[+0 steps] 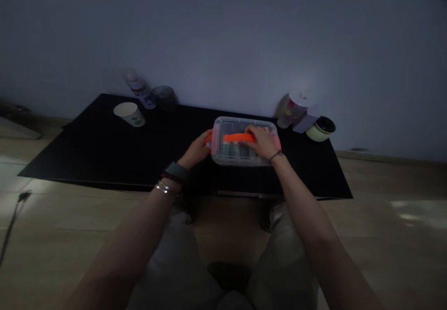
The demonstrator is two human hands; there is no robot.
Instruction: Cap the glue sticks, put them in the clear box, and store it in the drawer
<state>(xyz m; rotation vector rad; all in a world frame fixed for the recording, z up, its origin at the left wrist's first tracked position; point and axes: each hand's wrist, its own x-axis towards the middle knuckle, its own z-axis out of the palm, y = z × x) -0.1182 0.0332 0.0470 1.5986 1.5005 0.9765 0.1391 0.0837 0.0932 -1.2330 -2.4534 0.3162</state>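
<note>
A clear plastic storage box (pixel 240 158) with an orange carrying handle (pixel 234 137) and orange side latches sits on the black table, its lid on. Small items show dimly through its walls; I cannot make out what they are. My right hand (pixel 260 141) is closed around the right part of the handle on top of the lid. At the box's left end, my left hand (pixel 198 151) has its fingers bent against the orange latch (pixel 208 138). The tips of those fingers are partly hidden by the box edge.
On the black table (pixel 104 156), a paper cup (pixel 130 114), a white spray bottle (pixel 141 90) and a dark glass (pixel 165 98) stand at left. A clear plastic cup (pixel 292 109), a small grey box (pixel 304 123) and a dark-lidded jar (pixel 320 130) stand at right. A wall rises behind.
</note>
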